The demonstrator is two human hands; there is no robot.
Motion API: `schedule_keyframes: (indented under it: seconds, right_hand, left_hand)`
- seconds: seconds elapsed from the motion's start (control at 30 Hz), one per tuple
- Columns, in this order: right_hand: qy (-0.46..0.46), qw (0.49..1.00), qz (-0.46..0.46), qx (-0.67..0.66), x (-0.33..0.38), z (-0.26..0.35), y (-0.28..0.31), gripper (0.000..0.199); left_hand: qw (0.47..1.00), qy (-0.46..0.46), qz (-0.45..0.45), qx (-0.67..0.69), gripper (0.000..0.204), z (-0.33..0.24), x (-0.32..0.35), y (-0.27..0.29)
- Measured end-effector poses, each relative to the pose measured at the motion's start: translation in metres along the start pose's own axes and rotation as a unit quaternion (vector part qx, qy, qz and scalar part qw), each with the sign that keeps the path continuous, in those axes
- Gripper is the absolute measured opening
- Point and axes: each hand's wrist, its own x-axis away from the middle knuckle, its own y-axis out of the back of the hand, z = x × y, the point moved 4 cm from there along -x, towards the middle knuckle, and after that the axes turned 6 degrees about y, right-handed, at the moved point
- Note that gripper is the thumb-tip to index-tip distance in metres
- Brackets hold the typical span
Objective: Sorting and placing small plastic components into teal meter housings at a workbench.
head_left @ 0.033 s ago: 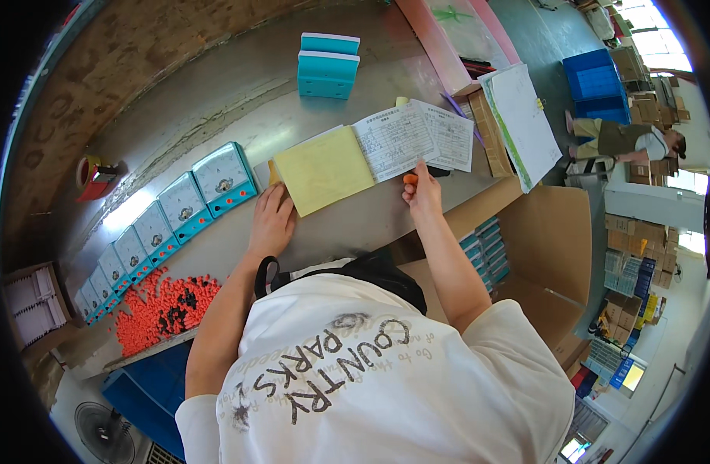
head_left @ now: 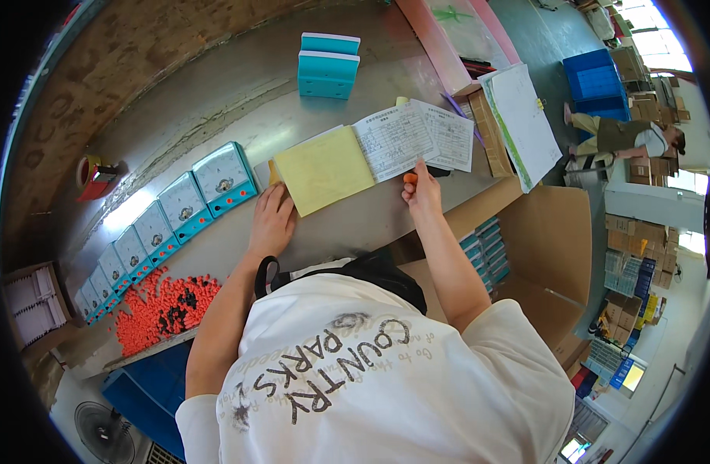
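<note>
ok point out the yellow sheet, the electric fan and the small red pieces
Yellow sheet (head_left: 326, 172): head view, middle of its face
Electric fan (head_left: 103, 433): head view, its round grille
Small red pieces (head_left: 140, 319): head view, in their heap

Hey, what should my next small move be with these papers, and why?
Probably lift the lower edge of the printed white sheet beside the yellow sheet slightly with your right hand: its fingertips are at that edge, though it also seems to hold an orange item. Your left hand lies at the yellow sheet's left edge, so it could likely steady the papers.
</note>
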Motion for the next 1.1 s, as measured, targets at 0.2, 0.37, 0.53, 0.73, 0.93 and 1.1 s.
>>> schedule_keyframes:
  seconds: [0.2, 0.37, 0.53, 0.73, 0.93, 1.1]
  right_hand:
    - [0.027, 0.999, 0.005, -0.036, -0.008, -0.001, 0.002, 0.017]
    - [0.044, 0.996, 0.000, -0.083, -0.009, 0.001, 0.001, 0.016]
    - [0.115, 0.990, 0.019, -0.074, 0.005, 0.013, -0.009, 0.017]
    - [0.516, 0.690, 0.293, 0.414, 0.079, 0.013, -0.070, 0.008]
    - [0.508, 0.718, 0.093, 0.467, 0.051, 0.017, -0.070, 0.027]
    - [0.225, 0.873, 0.195, 0.387, 0.020, -0.007, -0.070, 0.032]
  left_hand:
    - [1.000, -0.004, 0.006, 0.000, 0.033, -0.001, -0.001, 0.002]
    - [1.000, -0.002, 0.005, -0.003, 0.033, -0.002, 0.000, 0.004]
    - [1.000, -0.009, 0.006, -0.006, 0.032, -0.001, -0.001, 0.003]
    - [1.000, -0.021, -0.023, 0.005, 0.029, 0.000, -0.003, 0.003]
    - [1.000, -0.011, -0.010, 0.002, 0.029, -0.006, -0.006, 0.007]
    - [1.000, -0.017, -0.015, 0.007, 0.032, -0.004, -0.001, 0.005]
